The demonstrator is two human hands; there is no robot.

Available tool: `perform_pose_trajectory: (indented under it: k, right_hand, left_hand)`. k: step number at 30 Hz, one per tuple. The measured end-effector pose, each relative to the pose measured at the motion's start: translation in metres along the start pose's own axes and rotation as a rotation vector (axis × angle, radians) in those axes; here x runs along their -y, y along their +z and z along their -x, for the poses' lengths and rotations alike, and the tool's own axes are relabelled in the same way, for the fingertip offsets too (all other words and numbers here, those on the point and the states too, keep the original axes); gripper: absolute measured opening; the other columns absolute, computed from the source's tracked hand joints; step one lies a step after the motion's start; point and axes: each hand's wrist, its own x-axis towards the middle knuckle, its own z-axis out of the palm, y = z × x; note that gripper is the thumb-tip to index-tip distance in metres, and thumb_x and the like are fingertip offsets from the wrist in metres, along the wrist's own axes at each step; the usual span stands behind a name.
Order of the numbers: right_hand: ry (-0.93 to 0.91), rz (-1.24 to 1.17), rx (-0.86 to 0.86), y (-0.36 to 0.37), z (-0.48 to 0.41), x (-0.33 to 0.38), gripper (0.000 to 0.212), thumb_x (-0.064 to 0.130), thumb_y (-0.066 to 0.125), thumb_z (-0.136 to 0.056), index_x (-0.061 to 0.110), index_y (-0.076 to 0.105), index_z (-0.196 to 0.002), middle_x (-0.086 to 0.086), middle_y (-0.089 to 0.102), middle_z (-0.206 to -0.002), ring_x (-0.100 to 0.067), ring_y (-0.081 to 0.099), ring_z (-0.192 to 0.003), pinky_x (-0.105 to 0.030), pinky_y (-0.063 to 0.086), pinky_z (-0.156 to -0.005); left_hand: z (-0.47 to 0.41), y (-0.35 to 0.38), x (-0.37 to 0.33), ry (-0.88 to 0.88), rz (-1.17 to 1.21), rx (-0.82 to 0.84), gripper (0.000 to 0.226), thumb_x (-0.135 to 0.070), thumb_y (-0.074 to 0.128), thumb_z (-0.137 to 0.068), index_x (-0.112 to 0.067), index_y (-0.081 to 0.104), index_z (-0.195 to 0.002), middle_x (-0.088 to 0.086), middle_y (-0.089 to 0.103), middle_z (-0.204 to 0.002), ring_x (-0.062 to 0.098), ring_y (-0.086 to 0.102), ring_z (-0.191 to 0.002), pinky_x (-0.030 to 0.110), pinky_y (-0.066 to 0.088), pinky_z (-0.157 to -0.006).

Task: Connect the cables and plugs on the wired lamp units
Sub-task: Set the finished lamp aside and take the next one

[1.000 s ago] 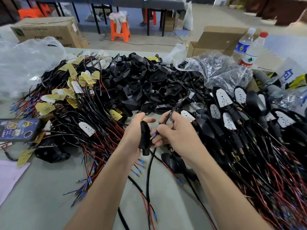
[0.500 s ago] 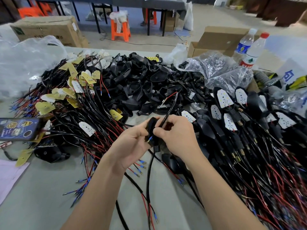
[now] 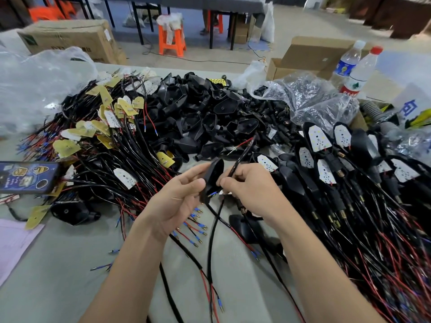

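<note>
Our left hand (image 3: 177,199) grips a black lamp housing (image 3: 213,177): thumb on the near face, fingers curled behind. Housing is held roughly upright above the table (image 3: 70,264), mid-frame, just in front of us

Our right hand (image 3: 254,192) pinches a black cable (image 3: 236,166) between thumb and forefinger, just beside the housing's edge; the two hands are nearly touching. The cable's top end sticks up past the fingertips and ends in a red wire (image 3: 242,143) with bare strands. A blue ferrule (image 3: 213,194) shows at the housing's lower end, between the hands. We can't tell if it's seated in anything

Below the hands a black lead (image 3: 211,248) drops to the table; can't tell if it's the same cable

Around us:
- heap of empty housings (image 3: 205,115) behind the hands
- wired LED boards (image 3: 105,136), yellow and white, on the left
- assembled lamp units (image 3: 326,164) on the right
- phone (image 3: 25,177) at the left edge
- two bottles (image 3: 359,68) far right
</note>
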Motion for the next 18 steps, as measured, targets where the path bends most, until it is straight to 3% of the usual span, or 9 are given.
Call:
perform_pose_trajectory:
  k: [4, 9, 14, 18]
  right_hand:
    - [-0.074, 0.078, -0.032, -0.001, 0.000, 0.004, 0.010, 0.016, 0.069, -0.086, 0.021, 0.072, -0.078, 0.002, 0.073, -0.069, -0.008, 0.062, -0.058, -0.022, 0.047, -0.059]
    - [-0.138, 0.111, -0.198, 0.009, 0.003, 0.006, 0.008, 0.014, 0.076, -0.080, 0.021, 0.073, -0.079, 0.005, 0.070, -0.064, -0.016, 0.065, -0.061, -0.031, 0.053, -0.061]
    - [-0.051, 0.003, -0.038, 0.007, 0.005, 0.008, 0.011, 0.018, 0.081, -0.080, 0.014, 0.075, -0.072, -0.002, 0.071, -0.062, -0.017, 0.059, -0.054, -0.034, 0.051, -0.058]
    - [-0.011, -0.082, 0.128, -0.004, 0.005, 0.007, 0.040, 0.026, 0.069, -0.094, -0.005, 0.065, -0.069, -0.009, 0.053, -0.055, -0.021, 0.040, -0.054, -0.031, 0.033, -0.054]
  left_hand:
    - [-0.001, 0.005, 0.005, 0.046, -0.002, -0.094, 0.052, -0.008, 0.071, -0.086, -0.006, 0.062, -0.137, 0.018, 0.065, -0.139, 0.033, 0.063, -0.130, 0.041, 0.055, -0.105]
    - [-0.001, 0.016, 0.005, 0.063, -0.061, -0.126, 0.046, -0.008, 0.064, -0.096, -0.002, 0.059, -0.141, 0.020, 0.067, -0.136, 0.032, 0.066, -0.125, 0.037, 0.057, -0.096]
    - [-0.001, 0.025, 0.005, 0.031, -0.052, -0.220, 0.053, -0.023, 0.068, -0.088, -0.004, 0.063, -0.137, 0.021, 0.072, -0.127, 0.035, 0.069, -0.118, 0.048, 0.054, -0.103]
    - [0.000, 0.029, 0.007, 0.036, 0.016, -0.262, 0.047, -0.032, 0.064, -0.088, -0.002, 0.068, -0.123, 0.015, 0.077, -0.111, 0.023, 0.076, -0.098, 0.034, 0.063, -0.079]
